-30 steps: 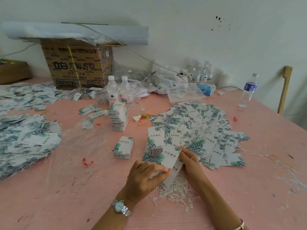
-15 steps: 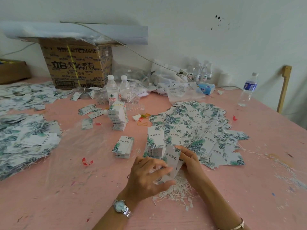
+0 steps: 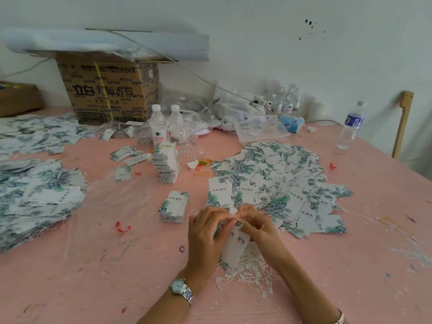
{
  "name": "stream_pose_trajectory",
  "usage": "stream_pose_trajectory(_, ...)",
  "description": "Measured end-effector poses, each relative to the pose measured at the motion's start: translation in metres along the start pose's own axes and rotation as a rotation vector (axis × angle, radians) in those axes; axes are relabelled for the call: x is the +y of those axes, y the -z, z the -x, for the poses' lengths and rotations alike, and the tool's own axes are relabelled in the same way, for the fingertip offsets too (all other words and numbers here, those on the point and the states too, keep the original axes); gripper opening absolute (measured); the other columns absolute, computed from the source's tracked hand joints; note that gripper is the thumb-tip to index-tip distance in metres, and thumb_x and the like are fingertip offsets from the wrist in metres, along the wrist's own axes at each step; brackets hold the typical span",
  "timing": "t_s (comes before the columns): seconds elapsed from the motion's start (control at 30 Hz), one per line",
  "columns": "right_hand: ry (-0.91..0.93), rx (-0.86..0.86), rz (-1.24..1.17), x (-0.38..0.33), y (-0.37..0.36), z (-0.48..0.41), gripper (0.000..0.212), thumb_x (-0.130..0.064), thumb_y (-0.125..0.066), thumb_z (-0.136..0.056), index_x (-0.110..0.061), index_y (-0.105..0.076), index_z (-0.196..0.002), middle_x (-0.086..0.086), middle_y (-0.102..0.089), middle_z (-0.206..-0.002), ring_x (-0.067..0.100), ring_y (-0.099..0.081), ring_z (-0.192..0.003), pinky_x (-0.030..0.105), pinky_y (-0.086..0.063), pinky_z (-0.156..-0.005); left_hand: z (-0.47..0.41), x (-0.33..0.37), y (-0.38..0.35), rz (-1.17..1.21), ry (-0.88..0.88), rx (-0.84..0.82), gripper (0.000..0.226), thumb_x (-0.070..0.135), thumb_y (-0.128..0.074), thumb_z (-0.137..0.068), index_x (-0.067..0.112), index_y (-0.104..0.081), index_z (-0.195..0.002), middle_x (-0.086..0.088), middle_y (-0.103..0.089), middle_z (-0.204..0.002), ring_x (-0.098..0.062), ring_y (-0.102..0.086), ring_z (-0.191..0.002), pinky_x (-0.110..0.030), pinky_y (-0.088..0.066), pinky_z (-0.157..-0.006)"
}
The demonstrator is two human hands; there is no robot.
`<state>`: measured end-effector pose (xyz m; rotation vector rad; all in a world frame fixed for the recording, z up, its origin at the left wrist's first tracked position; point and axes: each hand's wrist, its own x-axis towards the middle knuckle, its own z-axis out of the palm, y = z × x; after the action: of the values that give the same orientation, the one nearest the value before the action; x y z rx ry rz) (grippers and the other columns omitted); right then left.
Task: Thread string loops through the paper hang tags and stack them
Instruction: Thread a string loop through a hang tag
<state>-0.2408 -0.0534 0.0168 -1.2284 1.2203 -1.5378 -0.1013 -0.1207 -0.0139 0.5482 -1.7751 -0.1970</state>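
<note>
Evidently midway: the left hand (image 3: 205, 232) and right hand (image 3: 259, 226), held together, pinch one tag (image 3: 236, 246) above the string pile (image 3: 250, 267); threaded tags (image 3: 280, 183) lie beyond them, while the stacks (image 3: 174, 206) at their left appear unthreaded.

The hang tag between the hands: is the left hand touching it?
Touching. The head view shows the left hand pinching the hang tag near its top.

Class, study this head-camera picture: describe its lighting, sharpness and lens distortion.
Head view: soft, even light, hardly any shadow beneath the left hand and right hand; wide-angle bending tilts the cardboard box and wooden post; the left tag pile looks smeared; the print on the held tag is readable.
</note>
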Motion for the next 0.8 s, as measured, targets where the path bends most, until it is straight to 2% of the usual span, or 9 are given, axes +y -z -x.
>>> stream_pose_trajectory(0.07, 0.0, 0.011, 0.027, -0.0009, -0.0002, -0.0004, 0.01, -0.023, -0.066, -0.088, -0.022, -0.076, -0.086, 0.005, -0.062, -0.095, 0.022, -0.064, -0.078, 0.034, -0.053, -0.071, 0.0006, -0.0001, 0.0006, 0.025, 0.032, -0.017, 0.022, 0.04, -0.061, -0.098, 0.02, -0.071, -0.098, 0.013, -0.065, -0.1, -0.005, -0.061, -0.096, -0.039, -0.047, -0.077)
stream_pose_trajectory(0.17, 0.017, 0.022, 0.065, -0.0013, -0.0011, -0.0018, 0.009, -0.026, -0.067, -0.086, -0.022, -0.076, -0.086, 0.026, -0.055, -0.104, 0.023, -0.062, -0.082, 0.032, -0.053, -0.072, 0.0017, -0.0002, 0.001, 0.062, 0.093, -0.041, 0.021, 0.038, -0.062, -0.096, 0.02, -0.07, -0.098, 0.015, -0.063, -0.101, -0.004, -0.061, -0.096, -0.04, -0.049, -0.079)
stream_pose_trajectory(0.23, 0.025, 0.026, 0.079, -0.0013, -0.0014, -0.0024, 0.009, -0.027, -0.068, -0.085, -0.022, -0.075, -0.086, 0.026, -0.052, -0.109, 0.024, -0.06, -0.086, 0.034, -0.051, -0.074, 0.0019, -0.0008, 0.0014, 0.073, 0.119, -0.052, 0.021, 0.04, -0.062, -0.095, 0.02, -0.07, -0.098, 0.015, -0.063, -0.1, -0.004, -0.06, -0.095, -0.039, -0.048, -0.08)
stream_pose_trajectory(0.33, 0.042, 0.025, 0.084, -0.0017, -0.002, -0.0016, 0.007, -0.026, -0.07, -0.086, -0.021, -0.075, -0.085, 0.024, -0.052, -0.109, 0.029, -0.06, -0.088, 0.046, -0.05, -0.077, 0.0023, -0.002, 0.0023, 0.083, 0.125, -0.068, 0.019, 0.038, -0.062, -0.095, 0.02, -0.069, -0.095, 0.015, -0.063, -0.096, -0.004, -0.06, -0.091, -0.038, -0.046, -0.079)
stream_pose_trajectory(0.43, 0.084, 0.028, 0.114, -0.0007, -0.0024, -0.0012, 0.008, -0.023, -0.069, -0.089, -0.015, -0.072, -0.09, 0.028, -0.052, -0.107, 0.044, -0.057, -0.087, 0.057, -0.048, -0.078, 0.0017, -0.0016, 0.003, 0.092, 0.159, -0.092, 0.016, 0.036, -0.062, -0.095, 0.022, -0.066, -0.092, 0.018, -0.061, -0.093, -0.002, -0.058, -0.088, -0.035, -0.043, -0.081)
stream_pose_trajectory(0.57, 0.049, 0.044, 0.156, 0.0019, -0.0025, -0.0006, 0.028, -0.032, -0.062, -0.09, -0.012, -0.062, -0.11, 0.035, -0.048, -0.087, 0.029, -0.048, -0.07, 0.042, -0.04, -0.064, -0.0005, -0.001, 0.0059, 0.164, 0.23, -0.117, 0.023, 0.041, -0.053, -0.1, 0.021, -0.06, -0.091, 0.015, -0.061, -0.09, -0.005, -0.059, -0.087, -0.039, -0.044, -0.083)
stream_pose_trajectory(0.63, 0.019, 0.086, 0.138, 0.0025, -0.0011, 0.0004, 0.031, -0.034, -0.058, -0.089, -0.015, -0.061, -0.113, 0.027, -0.054, -0.088, 0.026, -0.053, -0.071, 0.04, -0.045, -0.062, -0.0018, 0.0003, 0.0075, 0.22, 0.227, -0.137, 0.024, 0.041, -0.052, -0.1, 0.02, -0.06, -0.09, 0.016, -0.062, -0.089, -0.006, -0.06, -0.086, -0.04, -0.048, -0.081)
stream_pose_trajectory(0.7, 0.012, 0.136, 0.167, 0.0039, 0.0001, 0.0001, 0.028, -0.036, -0.055, -0.09, -0.018, -0.062, -0.111, 0.009, -0.062, -0.091, 0.019, -0.059, -0.073, 0.03, -0.05, -0.062, -0.0016, 0.0015, 0.008, 0.257, 0.228, -0.139, 0.024, 0.038, -0.054, -0.099, 0.017, -0.061, -0.09, 0.015, -0.062, -0.089, -0.006, -0.061, -0.085, -0.04, -0.052, -0.077)
stream_pose_trajectory(0.8, 0.043, 0.2, 0.25, 0.0072, 0.0032, -0.0013, 0.024, -0.034, -0.05, -0.09, -0.019, -0.063, -0.103, -0.004, -0.064, -0.084, 0.011, -0.058, -0.071, 0.024, -0.046, -0.061, -0.0015, 0.0013, 0.0086, 0.3, 0.263, -0.131, 0.025, 0.035, -0.056, -0.097, 0.012, -0.064, -0.09, 0.012, -0.066, -0.088, -0.01, -0.064, -0.085, -0.037, -0.054, -0.075)
